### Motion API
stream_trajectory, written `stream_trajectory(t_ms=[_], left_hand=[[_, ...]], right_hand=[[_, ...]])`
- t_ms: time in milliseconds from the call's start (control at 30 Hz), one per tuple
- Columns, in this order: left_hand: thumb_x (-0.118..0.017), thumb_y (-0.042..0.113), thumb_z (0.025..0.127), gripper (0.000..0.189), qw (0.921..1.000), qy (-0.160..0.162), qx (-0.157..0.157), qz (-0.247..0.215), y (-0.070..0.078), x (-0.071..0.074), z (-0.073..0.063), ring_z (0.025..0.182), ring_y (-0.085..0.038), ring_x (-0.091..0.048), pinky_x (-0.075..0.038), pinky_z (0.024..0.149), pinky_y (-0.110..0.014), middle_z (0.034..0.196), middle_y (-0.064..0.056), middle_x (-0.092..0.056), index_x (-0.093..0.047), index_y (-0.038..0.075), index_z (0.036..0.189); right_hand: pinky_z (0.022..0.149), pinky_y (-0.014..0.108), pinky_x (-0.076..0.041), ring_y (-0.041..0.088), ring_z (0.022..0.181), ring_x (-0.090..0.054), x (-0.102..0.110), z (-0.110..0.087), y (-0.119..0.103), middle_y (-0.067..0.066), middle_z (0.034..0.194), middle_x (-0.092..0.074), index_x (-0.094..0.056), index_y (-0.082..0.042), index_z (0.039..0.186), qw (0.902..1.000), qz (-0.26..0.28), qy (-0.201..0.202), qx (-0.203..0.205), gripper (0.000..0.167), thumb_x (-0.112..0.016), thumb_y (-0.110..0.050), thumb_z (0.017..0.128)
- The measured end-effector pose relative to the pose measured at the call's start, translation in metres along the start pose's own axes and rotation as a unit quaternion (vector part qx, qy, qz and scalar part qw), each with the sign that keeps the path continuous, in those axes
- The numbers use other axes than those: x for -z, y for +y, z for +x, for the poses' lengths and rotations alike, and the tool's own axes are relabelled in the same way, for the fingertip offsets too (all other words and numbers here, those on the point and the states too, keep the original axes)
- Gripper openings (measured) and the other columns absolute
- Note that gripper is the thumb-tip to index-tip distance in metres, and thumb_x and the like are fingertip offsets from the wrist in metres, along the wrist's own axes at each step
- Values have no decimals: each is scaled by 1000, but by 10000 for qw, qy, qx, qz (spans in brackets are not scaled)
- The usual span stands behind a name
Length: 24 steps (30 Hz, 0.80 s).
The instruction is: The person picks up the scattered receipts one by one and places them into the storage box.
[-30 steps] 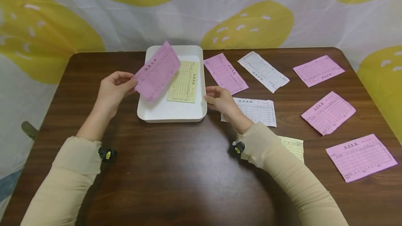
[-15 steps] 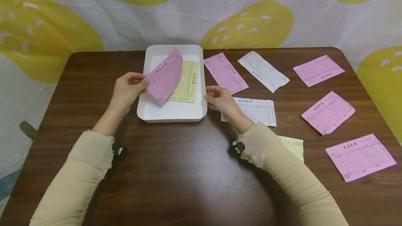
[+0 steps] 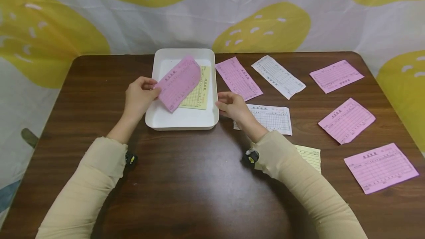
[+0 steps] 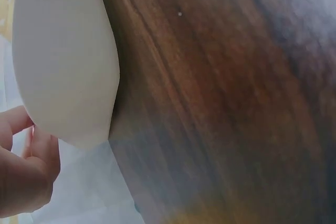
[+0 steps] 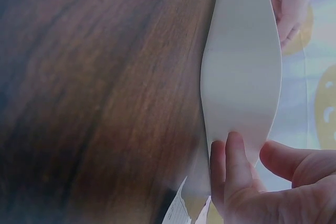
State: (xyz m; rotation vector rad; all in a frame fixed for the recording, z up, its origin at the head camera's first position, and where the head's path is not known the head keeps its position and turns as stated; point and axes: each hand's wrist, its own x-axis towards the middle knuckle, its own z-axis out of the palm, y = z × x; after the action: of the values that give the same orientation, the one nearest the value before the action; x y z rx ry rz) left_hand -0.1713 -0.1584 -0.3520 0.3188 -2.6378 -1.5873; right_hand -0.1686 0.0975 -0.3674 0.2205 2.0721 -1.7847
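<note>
2 hands at a white tray [image 3: 182, 121] on the brown surface [image 3: 186, 180].
Left hand [image 3: 139, 97] pinches a pink slip [image 3: 178, 82] over the tray's yellow slip [image 3: 199, 95]; right hand [image 3: 232, 105], fingers loosely curled, touches the tray's right wall.

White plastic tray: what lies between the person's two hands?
In the head view, the white plastic tray lies between the left hand and right hand, with a yellow paper slip inside.

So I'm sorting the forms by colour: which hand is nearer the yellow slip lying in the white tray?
Left. The left hand holds a pink slip lying partly over the yellow slip; the right hand rests at the white tray's outer right wall.
</note>
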Motion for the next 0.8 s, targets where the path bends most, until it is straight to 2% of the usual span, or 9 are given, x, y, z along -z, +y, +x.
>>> stream_trajectory(t_ms=[133,400,567,800], left_hand=[[-62,8,86,31,9996,126,-61,236,-1,0,0,69,1,-51,-47,60,-6,98,-16,-62,-61,-5,115],[-65,13,87,33,9977,-206,47,649,1,-2,0,80,-11,-51,-44,58,-6,100,-14,-60,-61,-2,117],[-65,15,88,35,9958,-285,65,870,1,-2,-1,88,-18,-53,-41,59,-8,105,-17,-62,-61,-1,118],[-64,16,88,35,9952,-377,41,899,1,-2,0,87,-17,-56,-42,60,-7,107,-18,-64,-62,-1,119]], right_hand=[[98,39,-49,27,111,-56,0,0,1,27,131,-52,-43,4,138,10000,-3,18,-19,45,-51,0,94],[98,39,-49,29,114,-56,0,-1,1,28,133,-51,-42,5,138,10000,-6,-18,23,45,-50,-1,94],[98,39,-49,26,109,-56,-1,0,2,28,132,-51,-42,5,138,10000,73,11,19,46,-51,1,94],[99,39,-48,28,113,-55,-1,0,1,28,133,-50,-41,5,139,9999,108,10,4,46,-51,1,94]])
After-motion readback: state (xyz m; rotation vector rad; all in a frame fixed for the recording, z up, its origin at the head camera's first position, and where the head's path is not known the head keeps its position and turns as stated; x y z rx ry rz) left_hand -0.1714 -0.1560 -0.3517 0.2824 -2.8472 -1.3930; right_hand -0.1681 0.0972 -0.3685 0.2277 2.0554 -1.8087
